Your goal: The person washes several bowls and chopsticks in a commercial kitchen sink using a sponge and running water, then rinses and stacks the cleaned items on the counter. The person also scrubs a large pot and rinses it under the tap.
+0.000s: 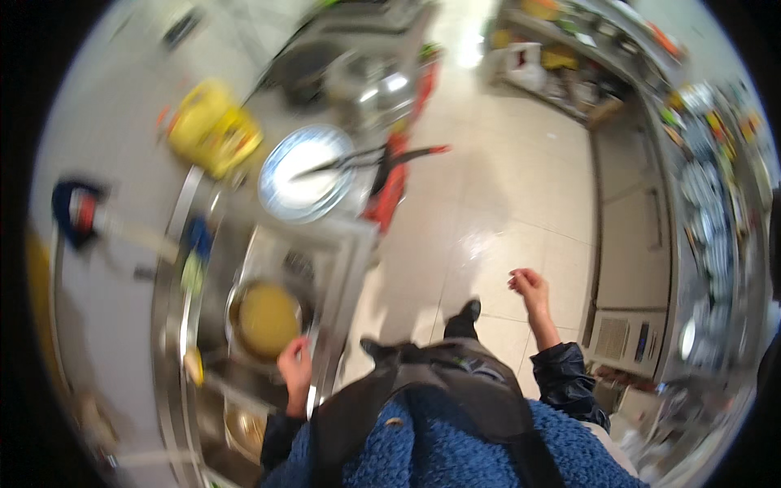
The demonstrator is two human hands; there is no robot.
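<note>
My left hand (295, 368) hangs beside the front rim of a stainless steel sink (341, 287), its fingers loosely bent and nothing seen in them. Just beyond it, a round metal bowl (268, 320) of cloudy yellowish liquid stands in the basin. Over the tiled floor to the other side, my right hand (532, 291) is held out in the air, fingers slightly curled and no object visible in it. A blue-rimmed white plate (277, 198) lies on the counter past the sink, with dark-handled utensils (366, 160) across it. Motion blur hides fine detail.
A yellow plastic jug (213, 137) and a shiny metal pot (369, 91) stand on the left counter. A second basin holds another metal bowl (245, 427). Steel cabinet doors (631, 244) and a counter of stacked dishes (701, 213) line the right, across the tiled floor (488, 201).
</note>
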